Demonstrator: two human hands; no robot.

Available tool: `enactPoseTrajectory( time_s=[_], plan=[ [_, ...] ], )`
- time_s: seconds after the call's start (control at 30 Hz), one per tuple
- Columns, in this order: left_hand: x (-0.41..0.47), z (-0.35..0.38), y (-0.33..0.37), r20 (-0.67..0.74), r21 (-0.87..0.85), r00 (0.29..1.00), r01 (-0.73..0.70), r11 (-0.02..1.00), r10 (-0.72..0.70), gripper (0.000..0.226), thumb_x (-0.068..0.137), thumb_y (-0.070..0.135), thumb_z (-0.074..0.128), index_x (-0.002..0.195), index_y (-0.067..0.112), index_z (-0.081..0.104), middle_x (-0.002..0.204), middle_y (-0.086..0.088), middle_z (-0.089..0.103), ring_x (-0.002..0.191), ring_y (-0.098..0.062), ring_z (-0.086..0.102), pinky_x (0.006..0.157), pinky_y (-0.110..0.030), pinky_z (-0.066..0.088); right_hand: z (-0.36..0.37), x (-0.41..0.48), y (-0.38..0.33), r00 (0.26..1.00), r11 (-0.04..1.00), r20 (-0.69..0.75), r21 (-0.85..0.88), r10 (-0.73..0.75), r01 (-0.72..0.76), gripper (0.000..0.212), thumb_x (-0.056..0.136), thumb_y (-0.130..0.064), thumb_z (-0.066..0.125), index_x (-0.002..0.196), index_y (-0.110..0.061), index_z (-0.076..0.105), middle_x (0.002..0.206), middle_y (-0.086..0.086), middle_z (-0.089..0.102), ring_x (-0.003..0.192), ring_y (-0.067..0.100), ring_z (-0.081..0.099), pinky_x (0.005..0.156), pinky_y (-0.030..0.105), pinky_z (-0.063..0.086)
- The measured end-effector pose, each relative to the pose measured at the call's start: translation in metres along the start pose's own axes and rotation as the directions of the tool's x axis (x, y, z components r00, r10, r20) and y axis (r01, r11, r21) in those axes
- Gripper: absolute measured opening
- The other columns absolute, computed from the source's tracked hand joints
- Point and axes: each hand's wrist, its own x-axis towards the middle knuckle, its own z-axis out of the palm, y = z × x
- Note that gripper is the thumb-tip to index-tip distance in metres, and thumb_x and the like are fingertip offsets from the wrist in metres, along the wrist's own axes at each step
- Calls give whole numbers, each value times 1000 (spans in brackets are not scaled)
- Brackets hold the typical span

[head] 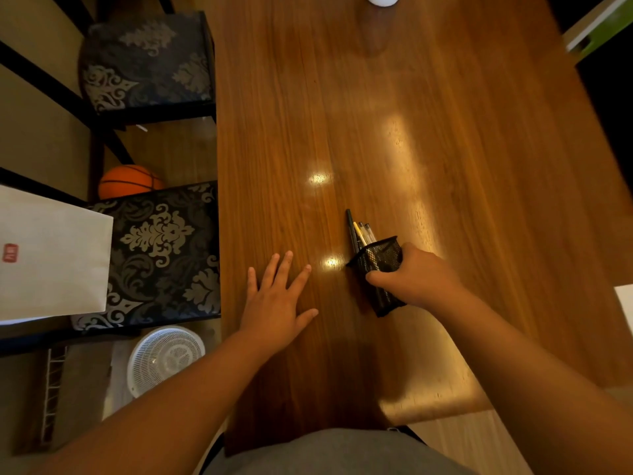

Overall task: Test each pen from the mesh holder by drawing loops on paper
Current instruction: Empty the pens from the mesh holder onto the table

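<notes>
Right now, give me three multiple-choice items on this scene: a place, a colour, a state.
1. The basketball lies: A on the table; B beside the patterned chair seat, off the table; C in a hand.
2. The mesh holder is: A black; B white; C orange.
3. The left hand is: A gripping a pen; B in a fist; C flat on the table, fingers spread.
Answers: B, the ball shows past the seat's edge; A, dark mesh in the right hand; C, it lies spread on the wood.
</notes>
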Motion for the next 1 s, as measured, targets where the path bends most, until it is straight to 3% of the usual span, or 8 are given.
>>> enactPoseTrajectory(
  time_s=[0.5,0.67,0.8,1.0],
  plan=[
    [-2,-4,2,17,9,1000,11,1000,-11,78,88,71,29,151,37,-2,161,-4,-13,147,-24,-15,116,-60,-1,-20,6,-6,994,989,99,-144,53,-38,60,66,-78,57,94,-26,47,79,-5,59,70,13,59,53,27,45],
    [-4,-3,3,5,-10,1000,12,1000,-12,78,89,70,31,152,36,-1,162,-4,-11,147,-24,-14,116,-58,-2,-19,-1,2,992,988,110,-146,61,-45,53,66,-79,56,74,-30,40,76,-4,60,67,13,59,50,26,42],
    [-11,2,5,-16,-19,999,28,999,-28,76,91,66,33,152,35,0,162,-4,-9,147,-24,-12,116,-56,-3,-20,-8,10,994,985,86,-164,71,-56,59,64,-82,53,84,-28,43,76,-4,59,67,13,58,48,25,42],
    [-21,11,9,-38,-27,997,70,997,-71,73,92,64,31,151,36,-1,162,-4,-6,147,-23,-10,117,-54,-1,-29,-19,18,990,975,126,-218,65,-36,60,60,-85,51,75,-28,48,75,-3,62,67,14,60,49,26,42]
  ],
)
